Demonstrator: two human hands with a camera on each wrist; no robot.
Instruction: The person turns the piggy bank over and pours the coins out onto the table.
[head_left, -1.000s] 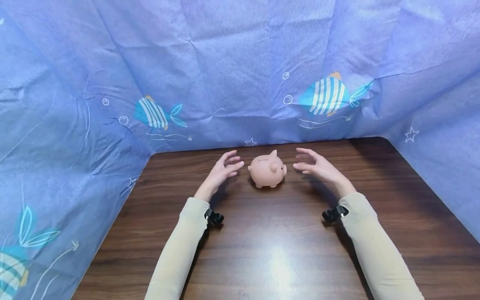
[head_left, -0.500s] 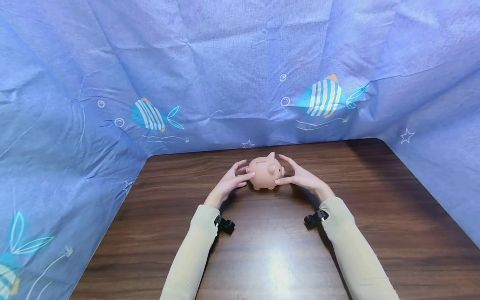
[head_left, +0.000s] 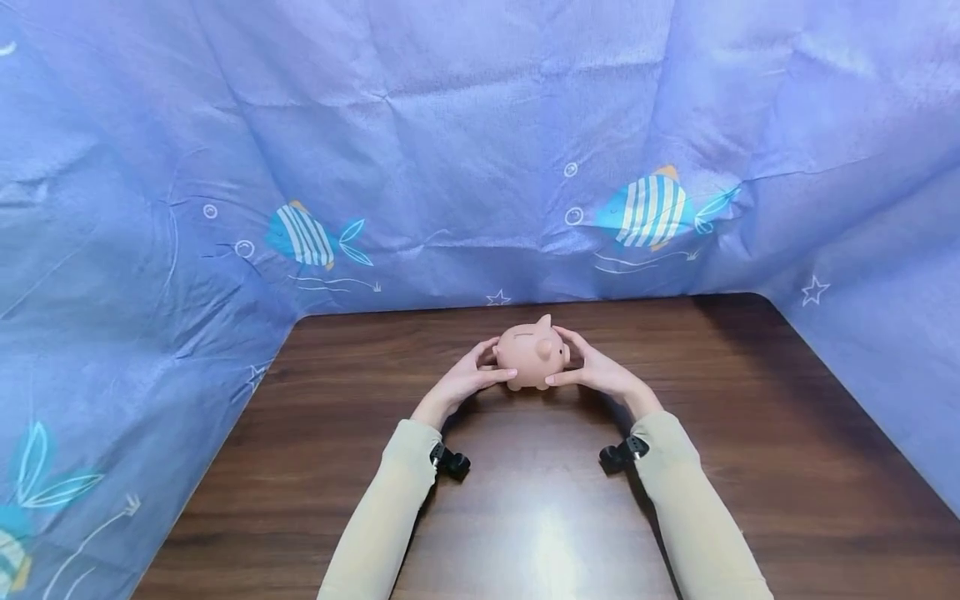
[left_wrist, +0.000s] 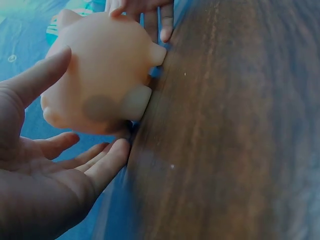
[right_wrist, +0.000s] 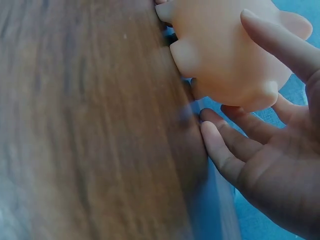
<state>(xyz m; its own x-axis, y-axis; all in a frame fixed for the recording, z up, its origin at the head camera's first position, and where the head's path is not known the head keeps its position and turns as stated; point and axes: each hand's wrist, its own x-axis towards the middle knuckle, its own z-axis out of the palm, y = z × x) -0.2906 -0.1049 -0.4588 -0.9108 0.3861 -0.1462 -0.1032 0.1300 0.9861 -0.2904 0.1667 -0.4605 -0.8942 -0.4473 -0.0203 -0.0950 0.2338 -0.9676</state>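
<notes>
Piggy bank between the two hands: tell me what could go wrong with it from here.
The rounded piggy bank could slip or twist if the left hand, at its tail end, and the right hand, at its snout end, press unevenly. It also stands toward the far side of the table, so a forward push might carry it to the edge, against the cloth behind.
</notes>
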